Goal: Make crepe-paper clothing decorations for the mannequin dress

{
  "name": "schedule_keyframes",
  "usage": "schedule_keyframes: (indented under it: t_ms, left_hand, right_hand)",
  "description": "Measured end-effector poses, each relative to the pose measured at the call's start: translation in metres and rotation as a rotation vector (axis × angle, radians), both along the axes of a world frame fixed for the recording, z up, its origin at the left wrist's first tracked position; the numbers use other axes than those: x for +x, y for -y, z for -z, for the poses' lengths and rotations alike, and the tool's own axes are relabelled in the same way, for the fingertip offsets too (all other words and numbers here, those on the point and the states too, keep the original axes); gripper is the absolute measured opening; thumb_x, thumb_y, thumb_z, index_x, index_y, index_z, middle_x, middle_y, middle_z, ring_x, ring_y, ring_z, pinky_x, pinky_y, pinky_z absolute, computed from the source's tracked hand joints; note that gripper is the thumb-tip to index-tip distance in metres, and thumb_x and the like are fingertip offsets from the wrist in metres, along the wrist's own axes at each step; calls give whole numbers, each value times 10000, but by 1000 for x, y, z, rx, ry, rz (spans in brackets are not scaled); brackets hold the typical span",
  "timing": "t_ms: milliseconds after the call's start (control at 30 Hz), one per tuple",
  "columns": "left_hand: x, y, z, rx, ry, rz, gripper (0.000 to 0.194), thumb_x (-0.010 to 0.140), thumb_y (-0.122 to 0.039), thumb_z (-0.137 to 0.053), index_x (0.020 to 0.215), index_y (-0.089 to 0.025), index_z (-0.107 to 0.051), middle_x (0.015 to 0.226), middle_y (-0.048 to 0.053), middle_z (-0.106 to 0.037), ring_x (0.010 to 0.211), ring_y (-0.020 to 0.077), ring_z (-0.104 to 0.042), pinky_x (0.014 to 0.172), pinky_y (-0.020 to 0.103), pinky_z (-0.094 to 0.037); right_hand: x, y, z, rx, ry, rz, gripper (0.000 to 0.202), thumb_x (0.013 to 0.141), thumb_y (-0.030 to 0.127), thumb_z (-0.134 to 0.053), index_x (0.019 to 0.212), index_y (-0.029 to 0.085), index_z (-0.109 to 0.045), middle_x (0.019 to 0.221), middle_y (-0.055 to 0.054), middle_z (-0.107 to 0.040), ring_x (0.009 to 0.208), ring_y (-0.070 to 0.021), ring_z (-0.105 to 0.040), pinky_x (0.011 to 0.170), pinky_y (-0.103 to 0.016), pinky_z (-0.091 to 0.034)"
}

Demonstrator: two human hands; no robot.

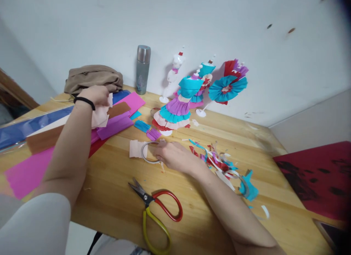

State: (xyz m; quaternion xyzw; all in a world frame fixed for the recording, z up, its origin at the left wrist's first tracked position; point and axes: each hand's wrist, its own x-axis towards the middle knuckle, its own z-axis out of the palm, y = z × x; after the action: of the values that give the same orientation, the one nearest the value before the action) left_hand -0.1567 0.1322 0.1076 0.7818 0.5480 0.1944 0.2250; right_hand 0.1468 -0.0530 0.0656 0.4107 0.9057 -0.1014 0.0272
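My left hand, a black band at its wrist, is closed on pale pink crepe paper above a pile of coloured sheets. Its fingertips are partly hidden. Lower and to the right, my right hand pinches the edge of a roll of tape. The roll lies partly over a small pale pink pleated strip on the table. Just above are a blue pleated piece and a purple pleated piece. Scissors with one red and one yellow handle lie nearer me, blades apart.
Miniature dress forms stand along the wall, one in a tiered paper dress, one with a blue fan-shaped piece. A thermos and brown cloth sit behind. Paper scraps litter the right; a red panel is beyond.
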Motion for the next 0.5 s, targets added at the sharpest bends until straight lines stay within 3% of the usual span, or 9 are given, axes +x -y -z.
schedule_keyframes:
  t_ms: [67, 200, 300, 400, 500]
  left_hand:
    - [7, 8, -9, -32, -230, -50, 331, 632, -449, -786, 549, -217, -564, 496, -65, -441, 626, 113, -316, 611, 285, -235]
    - [19, 21, -26, -5, -285, -34, 271, 786, -341, -708, 596, -184, -596, 475, -65, -461, 573, 103, -338, 544, 246, -225]
    - [26, 24, -34, -24, -294, 94, 242, 823, -209, -679, 598, -155, -609, 463, -73, -454, 529, 77, -352, 498, 196, -236]
    - [32, 30, -42, -66, -228, 242, 249, 856, -268, -692, 664, -117, -636, 508, -91, -467, 505, 30, -354, 482, 137, -234]
    - [37, 52, -55, -181, 9, 458, 320, 780, -354, -753, 798, -39, -695, 546, -83, -509, 571, 16, -446, 583, 116, -335]
  right_hand:
    - [0, 0, 1, 19, 22, 6, 204, 867, 20, -457, 857, 161, -604, 816, -52, -643, 614, -129, -399, 562, -309, -195]
    - [-1, 0, 3, 38, 44, -2, 207, 833, 8, -476, 863, 159, -615, 846, -66, -661, 638, -134, -445, 562, -311, -204]
    - [0, -1, 5, 45, 30, 11, 205, 844, 21, -482, 862, 161, -630, 839, -66, -668, 656, -139, -486, 565, -315, -206]
    - [2, -2, 6, 56, -63, 52, 181, 896, 82, -496, 855, 165, -651, 881, -72, -693, 728, -154, -549, 582, -308, -234]
    - [4, -3, 4, -3, -238, 87, 149, 914, 130, -545, 887, 172, -686, 915, -58, -715, 782, -153, -584, 639, -277, -313]
